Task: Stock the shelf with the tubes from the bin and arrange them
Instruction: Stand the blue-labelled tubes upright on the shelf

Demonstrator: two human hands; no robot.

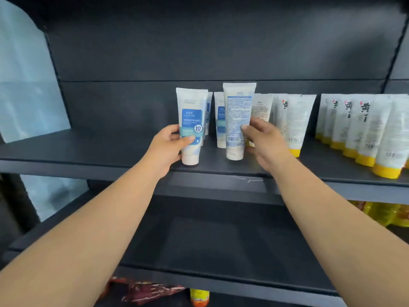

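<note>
White-capped blue-label tube (191, 126) stands cap-down near the shelf (88, 149) front edge, our left hand (164, 149) wrapped round it. Right hand (263, 140) grips a second tube (236, 120), barcode side facing us. We'd spin that one label-forward, then seat both in line ahead of the blue tubes behind (220, 120), clear of the yellow-capped tubes (363, 134). Bin not in view.

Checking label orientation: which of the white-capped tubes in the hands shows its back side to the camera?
The white tube in the right hand: small print and barcode face out, unlike the left hand's blue-labelled tube.
</note>
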